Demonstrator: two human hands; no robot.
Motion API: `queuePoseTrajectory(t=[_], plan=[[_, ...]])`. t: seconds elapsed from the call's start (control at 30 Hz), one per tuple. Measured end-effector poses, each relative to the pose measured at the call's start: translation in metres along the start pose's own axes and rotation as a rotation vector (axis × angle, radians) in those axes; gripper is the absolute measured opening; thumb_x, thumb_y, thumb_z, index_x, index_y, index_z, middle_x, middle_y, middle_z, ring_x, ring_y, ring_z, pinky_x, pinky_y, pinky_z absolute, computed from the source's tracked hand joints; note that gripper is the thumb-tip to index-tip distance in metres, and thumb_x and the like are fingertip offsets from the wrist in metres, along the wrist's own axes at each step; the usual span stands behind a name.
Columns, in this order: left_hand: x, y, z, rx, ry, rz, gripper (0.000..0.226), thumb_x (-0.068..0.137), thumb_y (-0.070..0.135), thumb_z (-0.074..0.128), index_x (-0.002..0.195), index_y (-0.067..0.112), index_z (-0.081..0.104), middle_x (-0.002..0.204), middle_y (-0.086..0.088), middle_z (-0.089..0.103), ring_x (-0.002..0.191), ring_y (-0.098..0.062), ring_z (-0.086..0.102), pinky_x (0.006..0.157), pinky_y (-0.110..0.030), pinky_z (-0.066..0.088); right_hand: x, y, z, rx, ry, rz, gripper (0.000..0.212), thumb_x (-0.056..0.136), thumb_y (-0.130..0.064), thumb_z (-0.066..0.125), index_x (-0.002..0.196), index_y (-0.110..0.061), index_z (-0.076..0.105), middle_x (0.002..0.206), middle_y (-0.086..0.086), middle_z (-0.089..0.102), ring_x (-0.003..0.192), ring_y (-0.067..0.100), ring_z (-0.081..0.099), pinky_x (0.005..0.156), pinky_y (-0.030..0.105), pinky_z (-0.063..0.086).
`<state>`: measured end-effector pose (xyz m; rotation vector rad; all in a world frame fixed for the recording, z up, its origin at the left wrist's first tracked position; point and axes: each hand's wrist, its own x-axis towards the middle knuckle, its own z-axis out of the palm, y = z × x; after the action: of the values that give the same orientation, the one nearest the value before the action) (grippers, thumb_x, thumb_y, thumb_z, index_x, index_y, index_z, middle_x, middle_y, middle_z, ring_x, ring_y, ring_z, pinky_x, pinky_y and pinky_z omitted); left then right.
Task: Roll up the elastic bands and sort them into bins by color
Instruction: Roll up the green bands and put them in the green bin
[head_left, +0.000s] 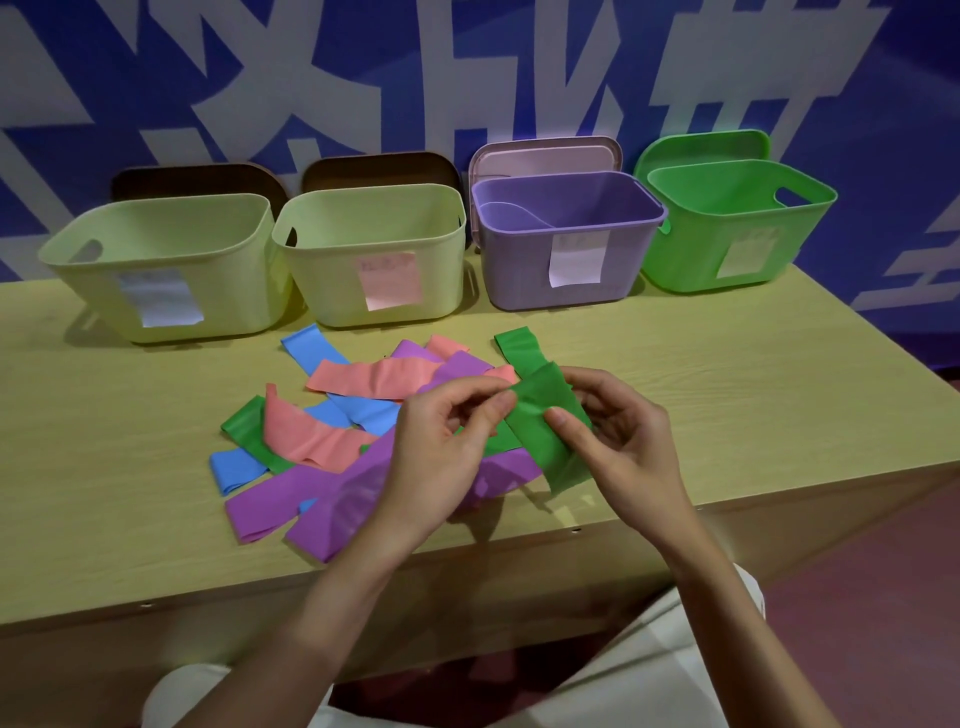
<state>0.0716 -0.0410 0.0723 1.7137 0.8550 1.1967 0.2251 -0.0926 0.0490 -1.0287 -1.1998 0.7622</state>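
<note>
grip: left hand (441, 441) and right hand (618, 431) both pinch green band (545, 426), lifted over pile on table (779, 395)
roll: start tight, edges flush (elastic springs back)
target: green bin (691, 260), far right

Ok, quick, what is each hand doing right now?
Left hand: pinching the upper edge of the green band.
Right hand: gripping the same green band, thumb on top.

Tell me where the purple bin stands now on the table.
In the head view the purple bin stands at the back of the table, right of centre, third from the left, between a pale yellow bin and the green bin.
</note>
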Motion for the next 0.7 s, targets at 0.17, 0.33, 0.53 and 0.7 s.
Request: queuePoseTrajectory(t=[0.17, 0.33, 0.53, 0.7], plan=[[0.0, 0.002, 0.007, -0.029, -0.054, -0.03, 0.023, 0.091, 0.01, 0.057, 0.079, 0.027, 0.066, 0.059, 0.017, 0.061, 0.058, 0.003, 0.053, 0.06, -0.011, 0.042, 0.0, -0.006, -0.002, -0.029, -0.022, -0.05, 0.025, 0.088, -0.001, 0.061, 0.111, -0.009, 0.063, 0.104, -0.002, 0.071, 0.098, 0.013, 0.066, 0.083, 0.022, 0.052], [0.002, -0.001, 0.012, -0.063, -0.108, -0.041, 0.042, 0.091, 0.032, 0.053, 0.063, 0.0, 0.059, 0.054, -0.007, 0.054, 0.055, -0.016, 0.05, 0.06, -0.029, 0.043, -0.001, -0.008, -0.006, -0.005, 0.035, -0.012, 0.014, 0.083, -0.009, 0.065, 0.096, -0.01, 0.063, 0.086, -0.006, 0.071, 0.082, 0.006, 0.067, 0.072, 0.017, 0.052], [-0.003, -0.006, 0.008, -0.011, -0.116, 0.016, 0.014, 0.093, 0.016, 0.058, 0.084, 0.016, 0.068, 0.069, 0.003, 0.063, 0.065, -0.006, 0.056, 0.063, -0.022, 0.046, -0.002, -0.001, -0.01, -0.03, 0.052, 0.015, 0.011, 0.083, -0.013, 0.066, 0.093, -0.01, 0.064, 0.085, 0.003, 0.071, 0.08, 0.013, 0.067, 0.071, 0.023, 0.054], [-0.006, -0.007, 0.007, 0.047, -0.078, 0.002, 0.013, 0.086, 0.013, 0.067, 0.092, 0.023, 0.07, 0.082, 0.009, 0.07, 0.077, -0.002, 0.063, 0.071, -0.017, 0.05, -0.001, 0.0, -0.006, 0.002, 0.025, 0.024, 0.011, 0.084, -0.012, 0.066, 0.095, -0.01, 0.063, 0.085, -0.001, 0.072, 0.079, 0.008, 0.067, 0.071, 0.018, 0.053]])
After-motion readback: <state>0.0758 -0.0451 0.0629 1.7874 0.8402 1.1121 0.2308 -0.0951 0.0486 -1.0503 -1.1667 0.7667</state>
